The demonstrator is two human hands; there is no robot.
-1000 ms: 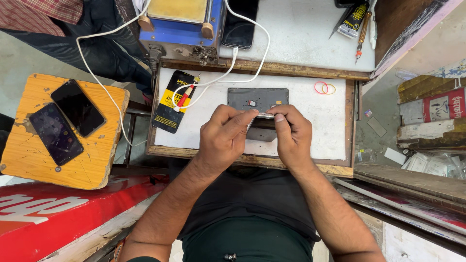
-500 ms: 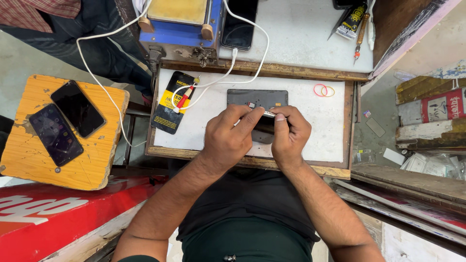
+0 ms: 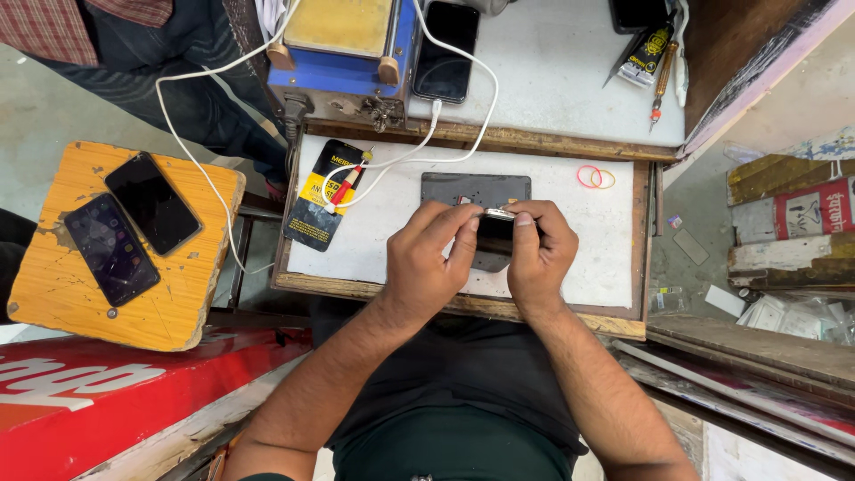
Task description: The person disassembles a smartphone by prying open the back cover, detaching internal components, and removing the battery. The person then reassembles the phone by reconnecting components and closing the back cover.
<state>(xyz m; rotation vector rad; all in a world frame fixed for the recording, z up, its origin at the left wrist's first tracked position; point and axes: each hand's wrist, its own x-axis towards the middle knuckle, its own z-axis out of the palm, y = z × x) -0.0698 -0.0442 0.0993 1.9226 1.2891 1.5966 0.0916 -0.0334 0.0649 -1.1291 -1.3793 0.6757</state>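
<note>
A white-topped desk [image 3: 392, 232] with a wooden rim fills the middle of the view, and to its left stands an orange wooden stool [image 3: 200, 294] bearing two dark smartphones [image 3: 129, 227] side by side. A dark grey work mat [image 3: 472, 189] lies on the desk just beyond the hands. The left hand [image 3: 427, 263] and right hand [image 3: 539, 254] are brought together above the desk, both pinching a small dark phone [image 3: 494, 233] with a silvery top edge between thumbs and fingertips. A white cable [image 3: 419, 147] crosses a yellow-and-black packet [image 3: 322, 196], and two rubber bands [image 3: 595, 177] lie near the desk's right rim.
</note>
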